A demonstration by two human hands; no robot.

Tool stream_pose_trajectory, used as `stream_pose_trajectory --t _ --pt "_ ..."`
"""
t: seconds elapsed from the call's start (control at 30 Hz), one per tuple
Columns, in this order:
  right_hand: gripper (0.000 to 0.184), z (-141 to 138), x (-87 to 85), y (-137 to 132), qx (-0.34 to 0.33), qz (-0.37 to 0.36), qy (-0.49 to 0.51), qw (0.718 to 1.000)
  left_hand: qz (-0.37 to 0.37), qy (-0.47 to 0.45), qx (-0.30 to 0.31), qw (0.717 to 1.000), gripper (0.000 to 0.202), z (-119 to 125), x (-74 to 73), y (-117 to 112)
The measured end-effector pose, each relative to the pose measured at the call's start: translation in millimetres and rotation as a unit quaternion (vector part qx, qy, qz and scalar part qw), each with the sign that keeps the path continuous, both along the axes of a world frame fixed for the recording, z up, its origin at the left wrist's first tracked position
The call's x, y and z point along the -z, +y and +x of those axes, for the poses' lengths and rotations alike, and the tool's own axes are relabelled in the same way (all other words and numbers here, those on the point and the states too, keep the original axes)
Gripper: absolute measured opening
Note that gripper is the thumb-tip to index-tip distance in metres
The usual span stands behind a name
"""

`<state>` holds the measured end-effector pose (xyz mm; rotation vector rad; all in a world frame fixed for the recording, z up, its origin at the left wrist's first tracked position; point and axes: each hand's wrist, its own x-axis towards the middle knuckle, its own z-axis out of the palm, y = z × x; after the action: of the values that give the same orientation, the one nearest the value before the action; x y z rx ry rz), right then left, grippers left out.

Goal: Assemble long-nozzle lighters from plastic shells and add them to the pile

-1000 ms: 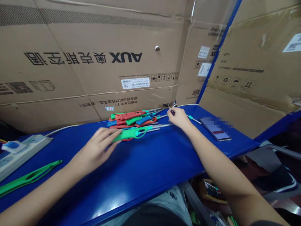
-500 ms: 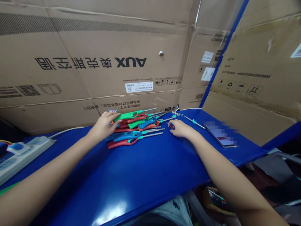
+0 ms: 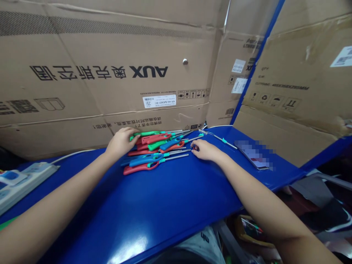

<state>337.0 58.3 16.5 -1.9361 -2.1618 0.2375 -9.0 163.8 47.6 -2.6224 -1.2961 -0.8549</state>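
Several long-necked gas lighters with red, blue and green handles lie in a pile, their metal tubes pointing right. My left hand [image 3: 122,142] is at the back left of the pile, thumb and fingers closed round the handle end of a green gas lighter [image 3: 150,133]. This lighter lies behind a red lighter [image 3: 156,138]. Right of the tube tips, my right hand [image 3: 205,149] is closed in a pinch. A small dark bit with some red shows at its fingertips, too small to name. In front lie a blue lighter [image 3: 147,159] and a red lighter [image 3: 141,168].
A loose metal tube with a teal clip [image 3: 224,140] and a phone [image 3: 251,154] lie to the right. On the left is a white power strip [image 3: 27,185]. Cardboard walls [image 3: 110,93] bound the blue table [image 3: 154,209] at the back and right.
The green lighter in my left hand has gone from on top of the pile to down behind the red one. My right hand stays pinched near the tube tips. The view has shifted slightly.
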Motion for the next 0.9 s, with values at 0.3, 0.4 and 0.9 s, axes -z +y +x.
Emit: stream_pose_trajectory --t 0.3,0.4,0.9 --pt "0.021 4 10.2 4 -0.005 0.038 0.011 0.999 -0.028 0.119 -0.023 0.992 0.052 -63 -23.9 -56" --pt "0.019 5 12.6 6 0.002 0.073 0.029 0.997 -0.160 0.173 -0.082 0.968 0.060 -104 -30.2 -73" --pt "0.019 -10 12.1 10 -0.062 0.266 0.168 0.947 -0.374 0.108 -0.316 0.865 0.047 -226 -19.9 -149"
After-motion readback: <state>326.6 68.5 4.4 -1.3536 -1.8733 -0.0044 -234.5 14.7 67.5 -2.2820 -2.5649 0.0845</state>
